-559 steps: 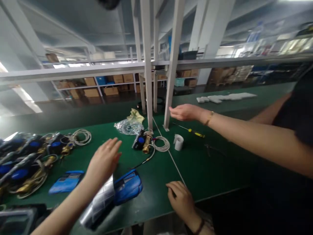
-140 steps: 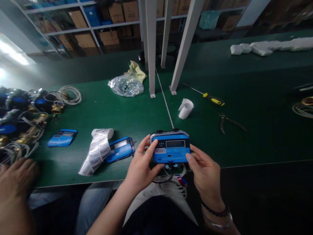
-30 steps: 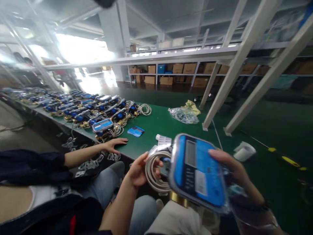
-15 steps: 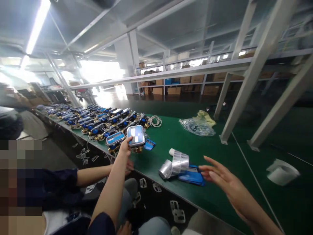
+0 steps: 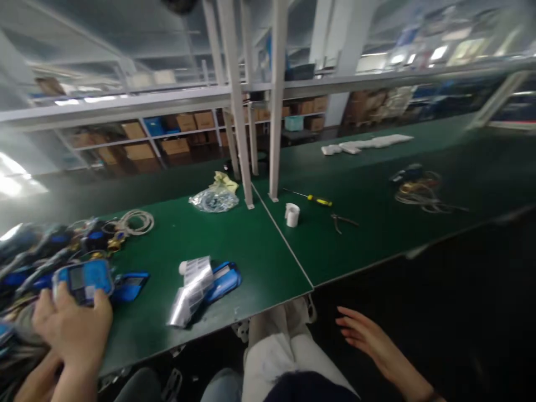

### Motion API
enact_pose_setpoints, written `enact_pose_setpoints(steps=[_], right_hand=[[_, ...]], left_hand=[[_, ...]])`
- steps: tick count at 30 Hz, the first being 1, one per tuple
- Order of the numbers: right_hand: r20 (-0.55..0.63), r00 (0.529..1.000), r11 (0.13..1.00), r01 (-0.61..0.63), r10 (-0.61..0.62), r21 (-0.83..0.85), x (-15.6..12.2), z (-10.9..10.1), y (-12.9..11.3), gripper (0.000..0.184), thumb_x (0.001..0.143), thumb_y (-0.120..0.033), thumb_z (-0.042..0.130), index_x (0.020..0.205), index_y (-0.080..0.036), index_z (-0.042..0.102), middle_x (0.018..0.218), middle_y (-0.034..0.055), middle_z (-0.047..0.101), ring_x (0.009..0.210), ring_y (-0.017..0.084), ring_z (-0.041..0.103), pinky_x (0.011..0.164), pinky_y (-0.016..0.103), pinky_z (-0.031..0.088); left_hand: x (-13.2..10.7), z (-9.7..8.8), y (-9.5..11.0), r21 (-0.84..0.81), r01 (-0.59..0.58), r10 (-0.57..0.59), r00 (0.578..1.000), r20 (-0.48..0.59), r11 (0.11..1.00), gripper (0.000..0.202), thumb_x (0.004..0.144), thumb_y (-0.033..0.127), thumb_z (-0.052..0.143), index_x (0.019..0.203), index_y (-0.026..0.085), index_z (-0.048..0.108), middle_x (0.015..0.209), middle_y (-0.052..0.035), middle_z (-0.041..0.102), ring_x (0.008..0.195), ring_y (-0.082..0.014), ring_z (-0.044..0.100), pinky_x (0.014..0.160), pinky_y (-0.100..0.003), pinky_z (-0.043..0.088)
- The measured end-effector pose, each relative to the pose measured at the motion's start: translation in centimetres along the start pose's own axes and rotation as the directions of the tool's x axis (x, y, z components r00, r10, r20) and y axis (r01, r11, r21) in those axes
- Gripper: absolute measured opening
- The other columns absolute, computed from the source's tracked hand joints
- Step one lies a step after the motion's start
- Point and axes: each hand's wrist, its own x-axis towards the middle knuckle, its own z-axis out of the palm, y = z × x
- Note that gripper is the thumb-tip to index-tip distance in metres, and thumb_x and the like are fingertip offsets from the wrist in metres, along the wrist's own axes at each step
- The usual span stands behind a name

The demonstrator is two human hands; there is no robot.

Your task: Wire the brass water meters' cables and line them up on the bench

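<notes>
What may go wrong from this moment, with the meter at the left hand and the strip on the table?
The left hand has its fingers on the meter, crowded against other meters; it might knock them.

The label strip lies near the front edge of the table; a passing arm could perhaps drag it off.

A workshop, shown by its green workbench [image 5: 259, 262], screwdriver [image 5: 319, 200], pliers [image 5: 345, 219] and shelved cardboard boxes [image 5: 176, 146].
</notes>
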Motion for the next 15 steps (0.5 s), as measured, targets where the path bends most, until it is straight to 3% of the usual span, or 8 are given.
enact_pose_setpoints(steps=[1, 3, 5, 7, 9, 13, 15], right_hand=[[-0.001, 1.0, 1.0, -0.002, 0.002, 0.019, -0.2, 0.6, 0.3, 0.04, 0.062, -0.031, 0.068, 0.099, -0.018, 0.06, 0.084, 0.006, 0.068, 0.067, 0.013, 0.061, 0.062, 0.024, 0.049], [0.014, 1.0, 0.999, 0.012, -0.013, 0.053, -0.4, 1.5, 0.6, 0.032, 0.065, -0.024, 0.064, 0.096, -0.016, 0.061, 0.078, 0.004, 0.066, 0.06, 0.011, 0.058, 0.057, 0.022, 0.045], [0.039, 0.998, 0.995, 0.036, -0.04, 0.091, -0.3, 1.7, 0.5, 0.028, 0.066, -0.02, 0.061, 0.094, -0.014, 0.062, 0.074, 0.0024, 0.065, 0.056, 0.009, 0.055, 0.054, 0.021, 0.042], [0.058, 0.996, 0.989, 0.06, -0.068, 0.136, -0.1, 1.4, 0.1, 0.026, 0.066, -0.019, 0.06, 0.092, -0.013, 0.062, 0.071, 0.0015, 0.064, 0.055, 0.008, 0.053, 0.053, 0.021, 0.04], [0.057, 0.993, 0.979, 0.087, -0.099, 0.186, 0.5, 0.5, -0.5, 0.027, 0.065, -0.02, 0.061, 0.09, -0.013, 0.062, 0.07, 0.0012, 0.063, 0.054, 0.008, 0.052, 0.053, 0.021, 0.039], [-0.002, 0.981, 0.945, 0.187, -0.194, 0.267, 3.0, -1.8, -1.9, 0.032, 0.062, -0.026, 0.064, 0.09, -0.013, 0.063, 0.071, 0.0018, 0.064, 0.057, 0.009, 0.053, 0.056, 0.022, 0.039], [-0.057, 0.977, 0.934, 0.212, -0.204, 0.289, 4.8, -3.3, -2.1, 0.032, 0.061, -0.028, 0.064, 0.089, -0.013, 0.064, 0.071, 0.0017, 0.064, 0.057, 0.009, 0.054, 0.056, 0.021, 0.039]], left_hand=[[-1.1, 0.7, 2.7, -0.032, -0.085, 0.084, 0.996, -0.033, 0.996, 0.059, 0.082, 0.029, 0.052, 0.13, -0.002, 0.039, 0.14, -0.027, 0.032, 0.129, -0.0411, 0.029, 0.103, -0.058, 0.025], [-4.3, 1.8, 8.5, -0.181, -0.299, 0.295, 0.954, -0.046, 0.937, 0.056, 0.082, 0.029, 0.053, 0.132, 0.007, 0.041, 0.139, -0.021, 0.037, 0.127, -0.0375, 0.036, 0.104, -0.053, 0.03], [-7.9, 2.7, 13.9, -0.375, -0.47, 0.508, 0.861, 0.003, 0.799, 0.048, 0.084, 0.027, 0.052, 0.128, 0.012, 0.045, 0.136, -0.0187, 0.042, 0.127, -0.0342, 0.038, 0.104, -0.051, 0.034], [-11.1, 4.0, 18.0, -0.517, -0.562, 0.674, 0.737, 0.042, 0.646, 0.039, 0.085, 0.026, 0.048, 0.122, 0.013, 0.049, 0.13, -0.0189, 0.046, 0.124, -0.0328, 0.041, 0.099, -0.048, 0.041], [-13.1, 6.0, 21.0, -0.592, -0.598, 0.769, 0.637, 0.057, 0.54, 0.035, 0.086, 0.028, 0.045, 0.117, 0.013, 0.051, 0.125, -0.0192, 0.05, 0.119, -0.0332, 0.046, 0.091, -0.048, 0.048], [-14.6, 11.2, 24.8, -0.684, -0.575, 0.841, 0.532, 0.104, 0.448, 0.035, 0.086, 0.032, 0.043, 0.115, 0.016, 0.055, 0.118, -0.0144, 0.057, 0.109, -0.03, 0.055, 0.082, -0.046, 0.054], [-14.7, 13.8, 26.8, -0.764, -0.497, 0.875, 0.45, 0.177, 0.41, 0.036, 0.084, 0.033, 0.046, 0.117, 0.02, 0.055, 0.119, -0.0106, 0.058, 0.106, -0.0265, 0.058, 0.082, -0.042, 0.055]])
